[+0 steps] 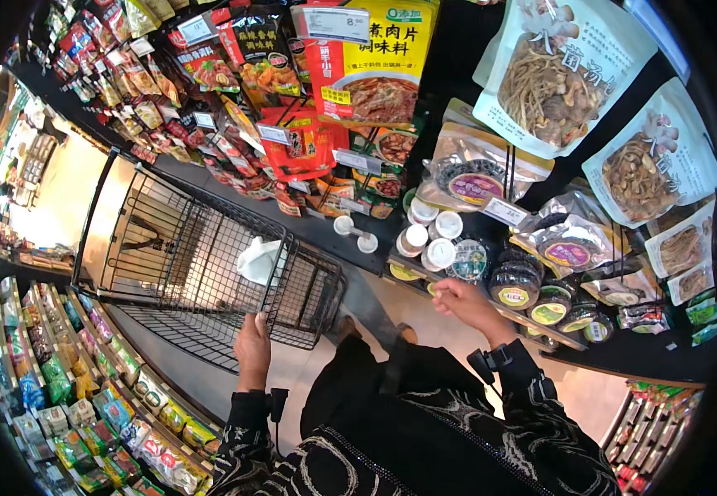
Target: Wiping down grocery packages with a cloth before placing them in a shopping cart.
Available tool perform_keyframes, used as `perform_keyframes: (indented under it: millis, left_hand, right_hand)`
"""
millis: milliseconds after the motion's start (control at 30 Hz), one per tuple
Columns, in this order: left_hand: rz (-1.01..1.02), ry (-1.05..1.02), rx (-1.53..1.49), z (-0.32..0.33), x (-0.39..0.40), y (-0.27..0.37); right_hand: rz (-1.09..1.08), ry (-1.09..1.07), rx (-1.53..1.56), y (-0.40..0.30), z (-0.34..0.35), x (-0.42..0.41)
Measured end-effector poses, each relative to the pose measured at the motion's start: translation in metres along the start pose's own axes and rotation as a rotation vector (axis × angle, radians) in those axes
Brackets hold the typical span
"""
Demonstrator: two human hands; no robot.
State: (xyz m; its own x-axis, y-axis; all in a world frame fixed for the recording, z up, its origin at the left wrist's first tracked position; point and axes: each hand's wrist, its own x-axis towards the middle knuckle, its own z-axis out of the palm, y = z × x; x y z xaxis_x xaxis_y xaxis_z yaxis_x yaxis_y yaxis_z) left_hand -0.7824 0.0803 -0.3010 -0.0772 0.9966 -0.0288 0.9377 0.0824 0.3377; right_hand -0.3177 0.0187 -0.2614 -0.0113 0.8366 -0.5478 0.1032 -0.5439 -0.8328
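Observation:
My left hand [253, 345] is closed around the near end of the handle of a black wire shopping cart [166, 229]. A crumpled white plastic bag or cloth [261, 260] lies at the cart's handle end. My right hand [457, 300] hangs in front of the shelf with its fingers loosely curled; I see nothing in it. Just beyond it, several white-lidded jars [438, 253] stand at the shelf's edge, and round tubs of dark dried food [514, 286] sit to its right.
Hanging seasoning packets [367, 68] and pouches of dried mushrooms [550, 80] fill the rack ahead. Two white round-ended objects [356, 234] lie on the dark ledge. At the lower left, a long shelf of packaged goods [116, 409] runs beside the cart. My feet are on the pale floor.

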Motion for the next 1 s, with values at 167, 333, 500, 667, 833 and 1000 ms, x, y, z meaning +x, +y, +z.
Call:
perform_keyframes:
  millis: [167, 333, 500, 667, 833, 1000]
  left_hand:
    - [0.053, -0.131, -0.197, -0.016, 0.012, 0.005]
    - [0.012, -0.15, -0.19, -0.006, 0.02, -0.002]
    - [0.016, -0.129, -0.213, -0.004, 0.037, 0.001]
    - [-0.012, -0.239, -0.331, -0.008, 0.056, -0.006]
    - [0.008, -0.305, -0.437, 0.003, 0.072, -0.034]
    - [-0.11, -0.593, -0.616, -0.05, 0.109, -0.034]
  right_hand:
    - [0.003, 0.005, -0.044, -0.015, 0.02, 0.011]
    - [0.072, 0.063, -0.03, -0.031, 0.035, 0.011]
    - [0.066, 0.077, -0.01, -0.012, 0.044, 0.013]
    - [0.105, 0.108, 0.003, 0.0, 0.047, 0.004]
    - [0.146, 0.138, 0.019, 0.0, 0.054, -0.003]
    - [0.163, 0.136, 0.003, 0.005, 0.06, 0.006]
